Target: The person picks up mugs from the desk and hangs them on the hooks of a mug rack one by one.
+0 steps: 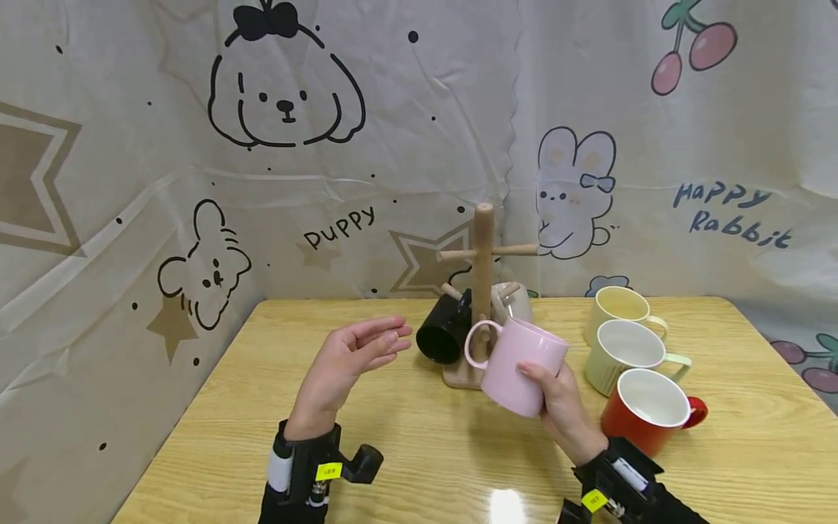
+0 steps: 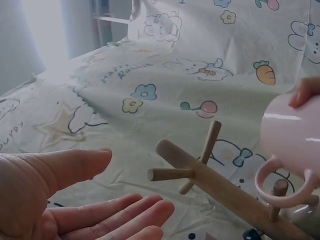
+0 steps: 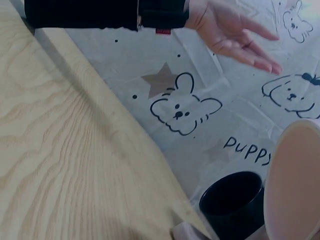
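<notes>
My right hand (image 1: 568, 409) grips the body of a pink mug (image 1: 520, 367) in front of a wooden mug tree (image 1: 484, 236). The mug is tilted, its handle pointing left toward the post. In the left wrist view, the handle loop of the pink mug (image 2: 292, 132) overlaps a lower peg (image 2: 280, 189). A black mug (image 1: 441, 335) hangs low on the left of the tree, and a white mug (image 1: 517, 304) is partly hidden behind it. My left hand (image 1: 343, 367), fingers extended and holding nothing, hovers left of the black mug.
On the table's right side stand a yellow mug (image 1: 615, 309), a pale green mug (image 1: 625, 356) and a red mug (image 1: 644, 411) in a row, handles to the right. Two upper pegs of the tree are bare. A printed curtain (image 1: 406, 145) hangs behind the wooden table (image 1: 216, 437).
</notes>
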Demonstrator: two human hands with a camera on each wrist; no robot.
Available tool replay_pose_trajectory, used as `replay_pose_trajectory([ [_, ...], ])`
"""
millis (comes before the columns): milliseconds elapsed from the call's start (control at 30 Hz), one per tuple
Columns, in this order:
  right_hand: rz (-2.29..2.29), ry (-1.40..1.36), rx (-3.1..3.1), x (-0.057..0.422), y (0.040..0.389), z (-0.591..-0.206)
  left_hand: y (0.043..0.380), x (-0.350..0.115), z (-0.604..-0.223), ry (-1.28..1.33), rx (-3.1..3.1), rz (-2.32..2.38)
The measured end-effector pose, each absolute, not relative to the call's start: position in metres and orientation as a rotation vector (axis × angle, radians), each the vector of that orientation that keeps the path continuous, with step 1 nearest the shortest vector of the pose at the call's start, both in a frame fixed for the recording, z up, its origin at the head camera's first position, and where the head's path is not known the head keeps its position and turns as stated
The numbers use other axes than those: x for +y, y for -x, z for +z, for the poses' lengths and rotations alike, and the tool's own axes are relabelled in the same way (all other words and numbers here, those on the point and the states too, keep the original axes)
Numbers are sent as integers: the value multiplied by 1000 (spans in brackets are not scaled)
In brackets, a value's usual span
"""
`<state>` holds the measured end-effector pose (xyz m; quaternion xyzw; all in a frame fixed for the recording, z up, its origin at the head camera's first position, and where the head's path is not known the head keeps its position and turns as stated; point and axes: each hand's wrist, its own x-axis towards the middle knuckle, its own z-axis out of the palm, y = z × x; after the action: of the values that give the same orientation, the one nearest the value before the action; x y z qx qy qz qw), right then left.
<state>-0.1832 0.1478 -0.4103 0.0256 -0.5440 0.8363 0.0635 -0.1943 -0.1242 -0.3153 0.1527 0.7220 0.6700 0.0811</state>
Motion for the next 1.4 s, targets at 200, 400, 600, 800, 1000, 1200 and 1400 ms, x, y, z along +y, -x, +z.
replay_pose_trajectory([
  [200, 2548, -37, -1642, 144, 188, -418, 194, -124, -318, -506, 2156, 1990],
  [400, 2553, -74, -1613, 142, 193, -424, 194, -124, -316, -510, 2153, 1979],
  [600, 2459, -141, -1660, 146, 213, -458, 194, -122, -315, -503, 2146, 1952],
  [800, 2340, 38, -1863, 148, 229, -488, 195, -121, -317, -528, 2147, 1932],
  [1000, 2327, 74, -1953, 145, 221, -486, 194, -121, -317, -537, 2132, 1927],
  [1200, 2362, 73, -1955, 138, 202, -459, 194, -121, -318, -528, 2125, 1932],
  [1400, 2414, 70, -1988, 136, 199, -453, 195, -121, -318, -526, 2135, 1929],
])
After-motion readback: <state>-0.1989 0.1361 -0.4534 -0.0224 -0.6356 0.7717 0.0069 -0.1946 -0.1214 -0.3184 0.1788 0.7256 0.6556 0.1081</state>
